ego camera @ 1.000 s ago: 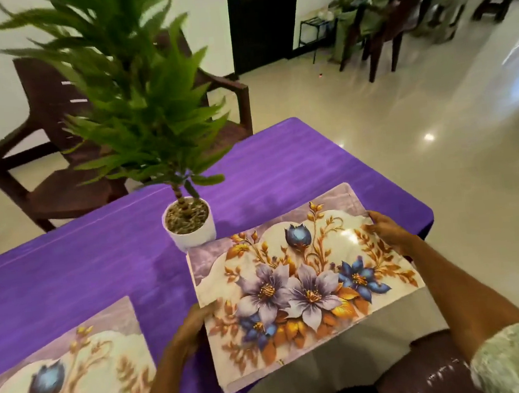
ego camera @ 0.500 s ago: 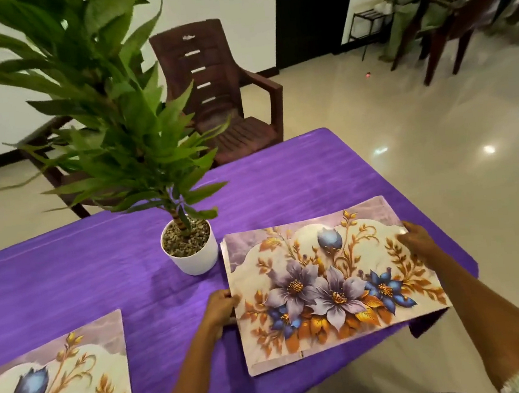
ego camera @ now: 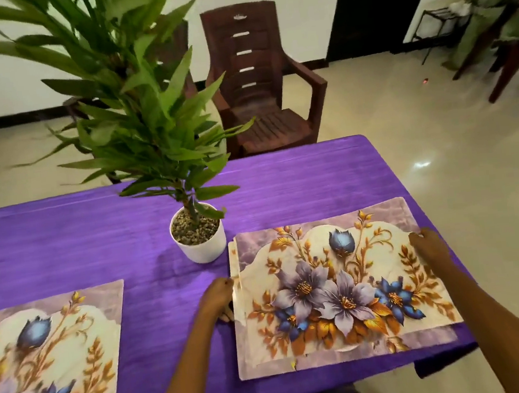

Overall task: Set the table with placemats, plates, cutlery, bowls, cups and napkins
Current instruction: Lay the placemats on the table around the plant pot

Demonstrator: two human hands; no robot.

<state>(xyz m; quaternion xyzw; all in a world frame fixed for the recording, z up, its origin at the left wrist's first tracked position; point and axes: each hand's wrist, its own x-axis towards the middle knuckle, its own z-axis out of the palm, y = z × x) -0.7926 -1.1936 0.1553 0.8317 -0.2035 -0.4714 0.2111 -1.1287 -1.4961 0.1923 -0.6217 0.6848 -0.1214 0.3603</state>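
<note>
Hands are gripping a mat stack [ego camera: 341, 290] on the desk [ego camera: 96, 239]: left hand [ego camera: 216, 297] pinching its left edge, right hand [ego camera: 429, 244] pressing its right edge (fingers spread flat).

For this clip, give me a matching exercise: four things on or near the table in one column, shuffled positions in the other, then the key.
Things:
1. potted plant
2. left hand
3. right hand
4. brown chair

Positions:
A. at the right edge of the right placemat stack
B. behind the table's far edge
C. at the stack's left edge
D. on the purple tablecloth, between the placemats

Pairs: 1-D, 2-C, 3-A, 4-B
</note>
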